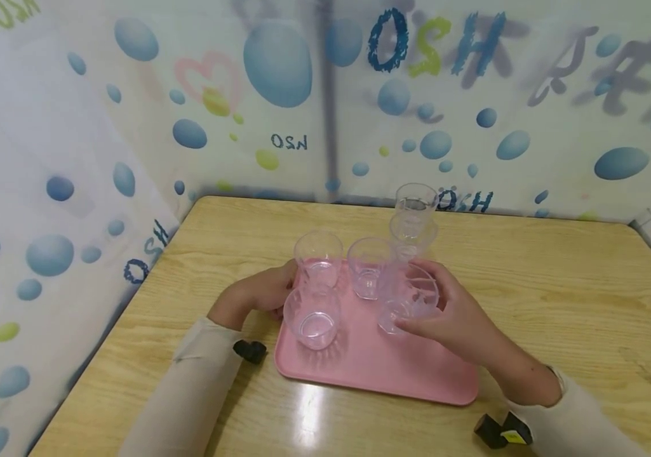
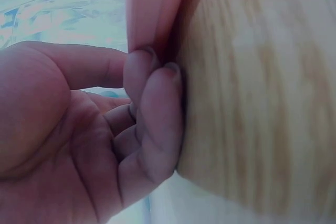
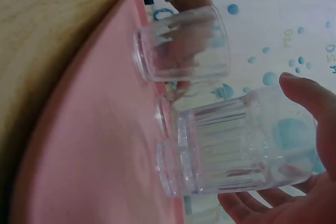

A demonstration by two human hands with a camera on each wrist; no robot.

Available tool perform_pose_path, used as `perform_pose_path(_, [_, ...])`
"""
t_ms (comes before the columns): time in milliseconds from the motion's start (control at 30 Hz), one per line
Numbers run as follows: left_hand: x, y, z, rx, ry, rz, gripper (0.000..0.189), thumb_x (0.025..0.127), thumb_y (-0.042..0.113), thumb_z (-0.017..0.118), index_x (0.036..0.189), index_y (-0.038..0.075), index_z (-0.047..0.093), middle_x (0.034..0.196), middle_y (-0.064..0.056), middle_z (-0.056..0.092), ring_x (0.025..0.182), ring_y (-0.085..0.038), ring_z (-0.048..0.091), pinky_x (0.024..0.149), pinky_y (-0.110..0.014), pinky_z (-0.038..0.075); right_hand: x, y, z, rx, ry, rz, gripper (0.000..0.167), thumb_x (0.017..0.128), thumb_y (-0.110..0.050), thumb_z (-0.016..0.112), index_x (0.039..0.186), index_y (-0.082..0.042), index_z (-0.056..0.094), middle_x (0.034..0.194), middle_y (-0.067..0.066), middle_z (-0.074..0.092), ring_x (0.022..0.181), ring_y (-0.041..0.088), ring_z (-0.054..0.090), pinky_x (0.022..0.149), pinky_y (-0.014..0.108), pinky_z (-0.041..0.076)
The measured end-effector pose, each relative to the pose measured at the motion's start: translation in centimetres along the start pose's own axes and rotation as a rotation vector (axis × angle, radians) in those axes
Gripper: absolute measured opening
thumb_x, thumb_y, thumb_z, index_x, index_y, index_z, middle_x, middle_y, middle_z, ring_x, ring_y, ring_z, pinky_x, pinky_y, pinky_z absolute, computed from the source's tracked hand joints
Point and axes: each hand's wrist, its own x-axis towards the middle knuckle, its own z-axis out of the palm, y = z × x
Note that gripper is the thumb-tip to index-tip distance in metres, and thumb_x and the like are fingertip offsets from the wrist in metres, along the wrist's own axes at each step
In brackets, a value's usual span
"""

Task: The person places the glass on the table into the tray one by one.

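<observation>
On the wooden table lies a pink tray (image 1: 371, 362). My left hand (image 1: 270, 289) pinches its left edge, thumb above and fingers curled against the rim in the left wrist view. My right hand (image 1: 462, 317) grips a clear ribbed cup (image 3: 226, 150) over the right half of the tray, thumb on one side and fingers round the other. Upright on the tray stand a front-left cup (image 1: 312, 317), a back-left cup (image 1: 319, 257) and a back-middle cup (image 1: 368, 270). All are see-through and overlap in the head view.
Behind the tray, more clear cups (image 1: 413, 219) show one above another on the table (image 1: 559, 292). A white sheet (image 1: 348, 146) printed with blue drops hangs along the back and left of the table. Black pieces (image 1: 249, 351) sit at both sleeves.
</observation>
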Motion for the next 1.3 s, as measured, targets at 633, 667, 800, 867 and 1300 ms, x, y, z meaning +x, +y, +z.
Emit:
perform_pose_path(633, [0.5, -0.1, -0.1, 0.015, -0.012, 0.011, 0.033, 0.104, 0.023, 0.051, 0.130, 0.009, 0.036, 0.056, -0.005, 0.049, 0.044, -0.017, 0.044, 0.038, -0.026, 0.037, -0.5, 0.7, 3.9, -0.012, -0.042, -0.054, 0.096, 0.070, -0.032, 0.092, 0.150, -0.018, 0.040, 0.138, 0.009, 0.054, 0.127, 0.027, 0.054, 0.107, 0.051, 0.044])
perform_pose_path(667, [0.5, -0.1, -0.1, 0.016, -0.011, 0.011, 0.032, 0.104, 0.023, 0.051, 0.129, 0.008, 0.037, 0.056, -0.005, 0.048, 0.043, -0.017, 0.044, 0.038, -0.026, 0.037, -0.4, 0.7, 4.0, -0.019, -0.046, -0.057, 0.097, 0.070, -0.033, 0.092, 0.150, -0.018, 0.039, 0.138, 0.009, 0.055, 0.127, 0.027, 0.054, 0.107, 0.051, 0.044])
perform_pose_path(800, [0.4, 0.1, -0.1, 0.019, -0.004, -0.005, 0.031, 0.104, 0.022, 0.051, 0.128, 0.008, 0.037, 0.056, -0.004, 0.049, 0.044, -0.016, 0.044, 0.039, -0.026, 0.037, -0.4, 0.9, 4.3, -0.023, -0.057, -0.072, 0.097, 0.070, -0.034, 0.092, 0.150, -0.019, 0.040, 0.139, 0.009, 0.054, 0.128, 0.027, 0.054, 0.108, 0.052, 0.044])
perform_pose_path(867, [0.3, 0.1, -0.1, 0.017, 0.000, -0.024, 0.033, 0.104, 0.022, 0.051, 0.130, 0.010, 0.036, 0.057, -0.003, 0.049, 0.045, -0.016, 0.045, 0.040, -0.026, 0.038, -0.4, 1.0, 4.4, -0.017, -0.062, -0.079, 0.097, 0.070, -0.034, 0.092, 0.150, -0.018, 0.040, 0.140, 0.010, 0.054, 0.129, 0.028, 0.054, 0.109, 0.053, 0.044])
perform_pose_path(1300, [0.1, 0.1, 0.0, 0.031, 0.009, -0.016, 0.034, 0.104, 0.021, 0.051, 0.132, 0.010, 0.035, 0.056, -0.002, 0.049, 0.046, -0.016, 0.046, 0.040, -0.025, 0.039, -0.6, 0.9, 4.5, -0.061, -0.074, -0.059, 0.102, 0.071, -0.031, 0.091, 0.154, -0.024, 0.033, 0.144, 0.006, 0.051, 0.133, 0.026, 0.051, 0.111, 0.052, 0.043])
